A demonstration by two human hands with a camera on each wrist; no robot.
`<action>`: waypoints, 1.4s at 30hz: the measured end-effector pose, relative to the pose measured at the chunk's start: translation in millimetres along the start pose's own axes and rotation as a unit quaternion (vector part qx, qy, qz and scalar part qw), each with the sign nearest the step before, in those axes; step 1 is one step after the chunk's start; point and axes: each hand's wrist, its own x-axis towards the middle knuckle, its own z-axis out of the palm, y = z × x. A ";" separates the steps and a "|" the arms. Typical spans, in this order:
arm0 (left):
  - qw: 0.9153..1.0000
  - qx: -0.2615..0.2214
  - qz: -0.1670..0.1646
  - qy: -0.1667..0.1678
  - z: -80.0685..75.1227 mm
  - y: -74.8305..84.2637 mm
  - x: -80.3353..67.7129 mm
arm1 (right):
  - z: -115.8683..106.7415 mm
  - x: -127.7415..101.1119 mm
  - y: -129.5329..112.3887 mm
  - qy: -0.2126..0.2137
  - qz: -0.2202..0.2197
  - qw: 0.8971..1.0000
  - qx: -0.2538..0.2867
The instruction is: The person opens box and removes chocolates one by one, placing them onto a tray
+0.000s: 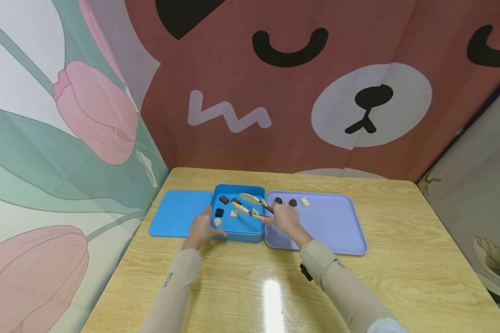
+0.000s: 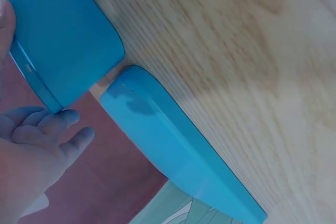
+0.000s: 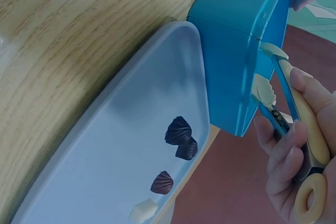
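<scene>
In the head view my right hand (image 1: 286,217) grips a pair of tongs (image 3: 304,108) with cream tips, which stand apart over the blue box (image 1: 250,237). Inside the box lie brown chocolates (image 1: 223,199), a dark square chocolate (image 1: 219,212), a white chocolate (image 1: 234,214) and a round white one (image 1: 217,223). One brown piece lies beside the tong tips; whether they touch it I cannot tell. My left hand (image 1: 202,229) holds the box's near left corner, thumb along the front and fingers at the left side (image 2: 37,129).
A lilac tray (image 1: 329,226) adjoins the box's right side. Along its far edge sit dark chocolates (image 3: 178,130), a brown shell-shaped one (image 3: 162,183) and a white one (image 1: 305,202). A blue lid (image 1: 177,212) lies left of the box. A printed cloth hangs behind the wooden table (image 1: 241,286).
</scene>
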 end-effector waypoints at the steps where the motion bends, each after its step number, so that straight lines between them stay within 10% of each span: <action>1: 1.000 -0.005 -0.005 -0.003 -0.5 0.9 0.3 | 0.4 0.4 -0.4 -0.002 0.001 1.000 -0.001; 42: 0.999 -0.029 -0.021 -0.008 -2.1 3.5 1.4 | 17.6 14.3 -12.4 -0.008 0.012 1.000 -0.013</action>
